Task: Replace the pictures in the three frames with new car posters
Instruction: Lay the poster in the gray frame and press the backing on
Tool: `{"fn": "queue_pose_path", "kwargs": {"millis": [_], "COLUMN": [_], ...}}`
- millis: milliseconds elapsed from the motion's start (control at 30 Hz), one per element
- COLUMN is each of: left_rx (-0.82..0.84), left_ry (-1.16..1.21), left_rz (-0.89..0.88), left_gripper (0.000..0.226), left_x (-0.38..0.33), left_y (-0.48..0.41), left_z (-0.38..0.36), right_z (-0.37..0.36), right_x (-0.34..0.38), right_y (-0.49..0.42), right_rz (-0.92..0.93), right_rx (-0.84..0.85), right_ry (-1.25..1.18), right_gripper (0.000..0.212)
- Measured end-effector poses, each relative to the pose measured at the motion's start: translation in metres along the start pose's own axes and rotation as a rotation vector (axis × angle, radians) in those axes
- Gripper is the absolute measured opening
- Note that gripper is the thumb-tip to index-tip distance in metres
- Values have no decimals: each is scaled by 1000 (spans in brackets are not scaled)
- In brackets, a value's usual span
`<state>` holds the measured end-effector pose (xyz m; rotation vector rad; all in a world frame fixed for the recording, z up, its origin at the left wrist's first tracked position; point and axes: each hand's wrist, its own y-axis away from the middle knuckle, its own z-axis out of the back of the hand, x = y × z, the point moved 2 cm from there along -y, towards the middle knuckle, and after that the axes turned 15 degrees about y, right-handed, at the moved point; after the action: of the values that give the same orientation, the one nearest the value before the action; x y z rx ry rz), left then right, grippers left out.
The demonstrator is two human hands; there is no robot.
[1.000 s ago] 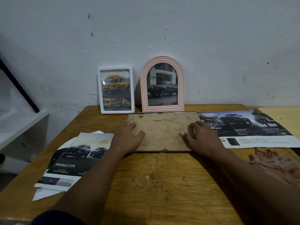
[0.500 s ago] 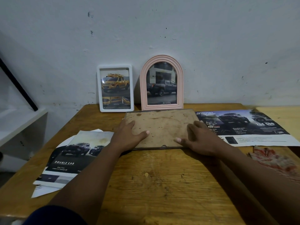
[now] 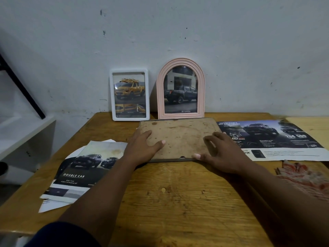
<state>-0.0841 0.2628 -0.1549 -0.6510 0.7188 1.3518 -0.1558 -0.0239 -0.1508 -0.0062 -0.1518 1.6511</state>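
Note:
A third frame (image 3: 179, 136) lies face down on the wooden table (image 3: 169, 202), its stained brown backing board up. My left hand (image 3: 142, 148) rests flat on the board's left part. My right hand (image 3: 220, 154) is on its right front corner, thumb at the front edge, fingers bent on the board. A white rectangular frame (image 3: 129, 94) with a yellow pickup picture and a pink arched frame (image 3: 180, 89) with a dark pickup picture lean upright against the wall behind.
A stack of car posters (image 3: 83, 168) reading "DOUBLE CAB" lies at the left. A wide dark poster (image 3: 274, 139) lies at the right, with a red-and-white cloth (image 3: 300, 177) in front of it. A white shelf (image 3: 19, 132) stands left of the table.
My right hand slid from the board's right edge toward its front right corner, thumb now at the front edge. My left thumb spread out further onto the board.

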Motion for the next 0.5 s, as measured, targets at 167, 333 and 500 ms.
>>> {"fn": "queue_pose_path", "kwargs": {"millis": [167, 333, 500], "left_rx": [45, 139, 185], "left_ry": [-63, -229, -244], "left_rz": [-31, 16, 28], "left_gripper": [95, 123, 129], "left_x": [-4, -1, 1], "left_y": [7, 2, -3], "left_z": [0, -1, -2], "right_z": [-4, -5, -5], "right_x": [0, 1, 5], "right_y": [1, -4, 4], "right_rz": [-40, -29, 37], "right_rx": [-97, -4, -43], "right_ry": [-42, -16, 155], "right_gripper": [96, 97, 91]}}
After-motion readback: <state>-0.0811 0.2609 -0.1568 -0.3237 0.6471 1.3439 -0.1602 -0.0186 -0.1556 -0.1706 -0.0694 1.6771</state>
